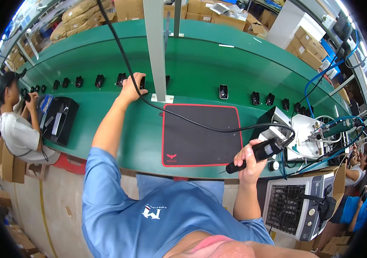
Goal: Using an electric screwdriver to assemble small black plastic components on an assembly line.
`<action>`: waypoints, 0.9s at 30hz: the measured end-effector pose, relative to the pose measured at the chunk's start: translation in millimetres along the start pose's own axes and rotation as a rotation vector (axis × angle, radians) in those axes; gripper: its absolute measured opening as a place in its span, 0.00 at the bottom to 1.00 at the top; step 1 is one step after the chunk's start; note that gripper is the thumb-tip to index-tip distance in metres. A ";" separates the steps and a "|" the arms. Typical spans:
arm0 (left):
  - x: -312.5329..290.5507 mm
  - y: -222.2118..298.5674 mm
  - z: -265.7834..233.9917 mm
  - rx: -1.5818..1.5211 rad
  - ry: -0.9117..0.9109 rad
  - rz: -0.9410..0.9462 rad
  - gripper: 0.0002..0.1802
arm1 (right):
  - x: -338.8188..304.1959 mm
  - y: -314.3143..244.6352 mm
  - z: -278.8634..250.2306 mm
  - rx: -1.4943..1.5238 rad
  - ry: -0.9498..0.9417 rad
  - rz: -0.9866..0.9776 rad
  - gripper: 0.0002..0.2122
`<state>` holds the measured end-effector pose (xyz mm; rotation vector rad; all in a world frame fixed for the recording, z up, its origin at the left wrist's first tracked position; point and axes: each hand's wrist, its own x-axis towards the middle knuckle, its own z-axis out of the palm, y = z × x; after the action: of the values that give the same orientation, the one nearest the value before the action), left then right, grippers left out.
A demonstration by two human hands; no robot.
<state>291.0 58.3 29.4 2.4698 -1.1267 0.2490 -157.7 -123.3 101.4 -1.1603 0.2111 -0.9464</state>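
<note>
My left hand reaches out to the far side of the green bench, its fingers curled at a small black part beside the upright post. A black electric screwdriver is gripped in my right hand, held above the right front corner of the mat. Its thin bit points left and slightly down, and a black cable runs from its rear end up across the bench. Between my hands lies a black mat with a red border, with nothing standing on it.
Several similar black parts stand in a row along the bench; one with a pale rim is right of the post. A black bin sits left, a white machine with hoses right. A co-worker sits at left.
</note>
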 end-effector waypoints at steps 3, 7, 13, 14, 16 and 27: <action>26.1 -20.5 24.3 0.074 -0.103 -0.038 0.42 | -7.3 2.9 -8.9 -0.113 0.061 0.041 0.10; 36.4 -19.5 29.4 0.232 -0.162 0.012 0.49 | -23.4 2.4 -33.7 -0.131 0.150 0.078 0.10; 55.7 17.2 37.5 0.289 -0.203 0.356 0.39 | -34.5 -6.2 -40.3 -0.123 0.248 0.110 0.11; 60.2 10.6 49.4 0.280 -0.235 0.400 0.35 | -34.7 -8.4 -39.6 -0.128 0.252 0.114 0.11; 66.5 -2.3 73.3 0.188 -0.178 0.364 0.31 | -34.9 -11.8 -40.5 -0.141 0.247 0.084 0.11; -87.3 21.7 -50.4 -0.262 0.154 -0.013 0.37 | 67.8 -70.3 -91.1 -0.236 0.418 -0.498 0.14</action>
<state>217.7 127.0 52.7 2.1884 -1.0089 0.2645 -206.9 -240.2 143.2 -1.2455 0.3873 -1.6405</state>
